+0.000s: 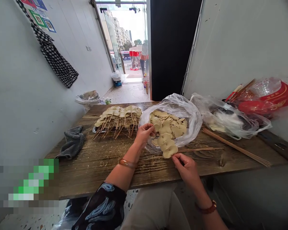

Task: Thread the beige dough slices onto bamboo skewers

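My right hand (186, 166) pinches the lower end of a skewer that carries several round beige slices (168, 146). Over the near left rim of an open plastic bag (194, 119), my left hand (145, 134) has thumb and fingers closed on one thin round slice (156, 127). Inside the bag lies a heap of loose slices (174, 123) of the same kind; what food they are I cannot tell. Left of the bag, filled skewers (120, 116) are piled on a tray, their bare stick ends pointing toward me.
A bundle of bare wooden skewers (237, 147) lies at the right, with a few loose sticks (201, 149) nearer the bag. A dark grey cloth (73, 142) rests on the wooden table (98, 172) at the left. Another plastic bag (230, 123) sits back right.
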Available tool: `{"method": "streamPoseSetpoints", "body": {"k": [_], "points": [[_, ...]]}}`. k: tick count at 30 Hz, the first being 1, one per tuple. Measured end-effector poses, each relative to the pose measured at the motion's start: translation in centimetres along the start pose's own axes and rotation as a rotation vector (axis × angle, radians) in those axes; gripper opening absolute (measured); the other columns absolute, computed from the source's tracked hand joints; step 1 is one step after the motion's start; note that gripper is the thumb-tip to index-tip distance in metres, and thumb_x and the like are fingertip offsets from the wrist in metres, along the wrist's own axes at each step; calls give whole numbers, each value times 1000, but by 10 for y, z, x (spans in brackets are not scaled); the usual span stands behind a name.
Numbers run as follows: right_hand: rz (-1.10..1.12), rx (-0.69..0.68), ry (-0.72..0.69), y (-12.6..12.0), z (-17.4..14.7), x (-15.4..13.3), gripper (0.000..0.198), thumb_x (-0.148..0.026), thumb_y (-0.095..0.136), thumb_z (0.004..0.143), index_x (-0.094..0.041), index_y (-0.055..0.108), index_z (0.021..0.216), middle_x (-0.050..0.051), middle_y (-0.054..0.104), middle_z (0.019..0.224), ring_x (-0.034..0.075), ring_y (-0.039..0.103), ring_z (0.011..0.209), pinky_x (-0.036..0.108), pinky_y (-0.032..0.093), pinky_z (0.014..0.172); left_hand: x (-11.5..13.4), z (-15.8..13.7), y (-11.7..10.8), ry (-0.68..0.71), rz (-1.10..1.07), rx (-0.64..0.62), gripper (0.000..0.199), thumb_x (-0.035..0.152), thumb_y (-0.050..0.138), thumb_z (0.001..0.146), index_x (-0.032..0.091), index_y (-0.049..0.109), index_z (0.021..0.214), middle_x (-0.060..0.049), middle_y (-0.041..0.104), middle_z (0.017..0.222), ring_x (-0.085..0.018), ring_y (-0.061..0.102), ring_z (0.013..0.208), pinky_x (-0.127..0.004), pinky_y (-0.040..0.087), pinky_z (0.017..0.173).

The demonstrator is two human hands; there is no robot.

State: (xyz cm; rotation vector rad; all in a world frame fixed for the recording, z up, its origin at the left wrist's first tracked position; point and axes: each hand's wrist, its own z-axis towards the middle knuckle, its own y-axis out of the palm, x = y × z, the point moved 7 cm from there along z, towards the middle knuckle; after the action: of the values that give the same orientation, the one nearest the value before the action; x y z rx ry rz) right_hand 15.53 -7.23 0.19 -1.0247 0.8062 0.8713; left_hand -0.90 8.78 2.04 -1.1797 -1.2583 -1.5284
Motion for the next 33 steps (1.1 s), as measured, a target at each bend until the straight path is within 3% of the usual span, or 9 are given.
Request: {"method": "streamPoseSetpoints", "body": {"k": [10, 24, 33], "points": [[-70, -43, 14, 3, 0, 3, 30, -37, 49, 87, -16, 65, 73, -1, 57, 59, 12, 50, 55, 21, 38, 52, 5, -2, 1, 43, -17, 16, 28, 32, 74, 61, 11, 64, 77, 0, 60, 58, -7, 51, 47, -18, 40, 44], [-114, -24, 10, 3, 1, -1, 29, -37, 49, 86, -16, 65, 72, 0, 59, 59, 12, 52, 55, 21, 38, 52, 10, -6, 5, 118, 184, -4, 19, 26, 73, 61, 13, 67, 74, 0, 60, 57, -9, 51, 52, -20, 40, 50], [-92, -52, -8, 4, -2, 1, 27, -36, 50, 86, -17, 65, 74, -1, 58, 60, 13, 52, 55, 22, 38, 53, 4, -10, 4, -31, -123, -17, 27, 29, 75, 59, 12, 64, 76, 0, 60, 59, -8, 54, 50, -18, 37, 45]]}}
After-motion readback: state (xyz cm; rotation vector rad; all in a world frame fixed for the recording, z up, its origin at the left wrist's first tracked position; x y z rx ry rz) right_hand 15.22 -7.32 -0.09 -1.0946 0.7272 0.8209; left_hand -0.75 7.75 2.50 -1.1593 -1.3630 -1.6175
